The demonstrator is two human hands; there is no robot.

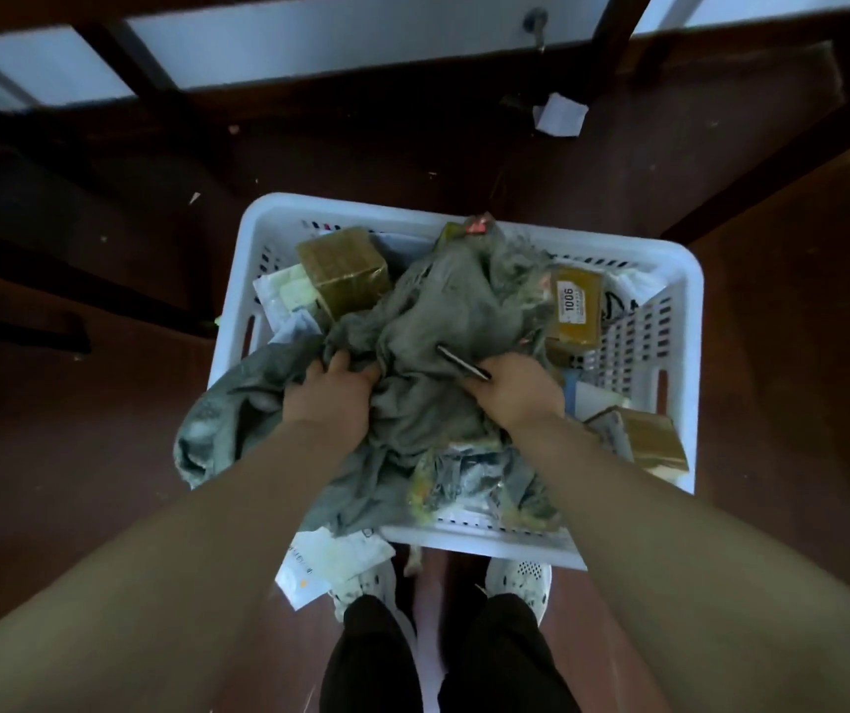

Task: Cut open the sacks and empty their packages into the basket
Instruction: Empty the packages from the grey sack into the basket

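Forearms reached down: left hand [330, 398] gripped the grey sack [438, 311] heaped over the white basket [690, 280], right hand [520, 391] clamped sack and dark cutter [464, 365] together. One hard tug could have driven that cutter toward the left fingers.

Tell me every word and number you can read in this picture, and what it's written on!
"1006": on the white label of the brown tape-wrapped package, right side of the white plastic basket.
Small print around that number: too small to read.
Print on the white paper envelope on the floor: too blurred to read.
Black marks on the white bag behind that package: unreadable.
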